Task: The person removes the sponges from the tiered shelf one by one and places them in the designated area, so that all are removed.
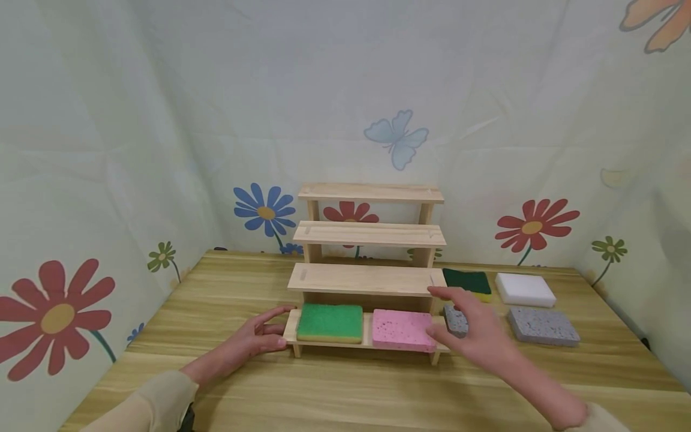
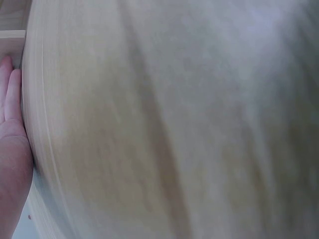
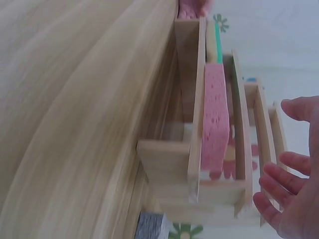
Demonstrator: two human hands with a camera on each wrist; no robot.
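Observation:
A stepped wooden shelf (image 1: 367, 279) with several tiers stands on the table. On its lowest tier lie a green-topped sponge (image 1: 329, 324) at the left and a pink sponge (image 1: 402, 330) at the right. My left hand (image 1: 259, 336) rests against the left end of that tier; in the left wrist view its fingers (image 2: 13, 99) look fairly straight. Over the tier's right end hovers my right hand (image 1: 480, 333), thumb and fingers spread. The right wrist view shows this hand holding nothing, apart from the pink sponge.
Right of the shelf, a dark green and yellow sponge (image 1: 468, 283), a white sponge block (image 1: 525, 290) and a grey speckled block (image 1: 543, 326) lie on the table (image 1: 345, 396). Another grey block (image 1: 455, 321) is partly hidden by my right hand. A flowered cloth (image 1: 345, 90) hangs behind.

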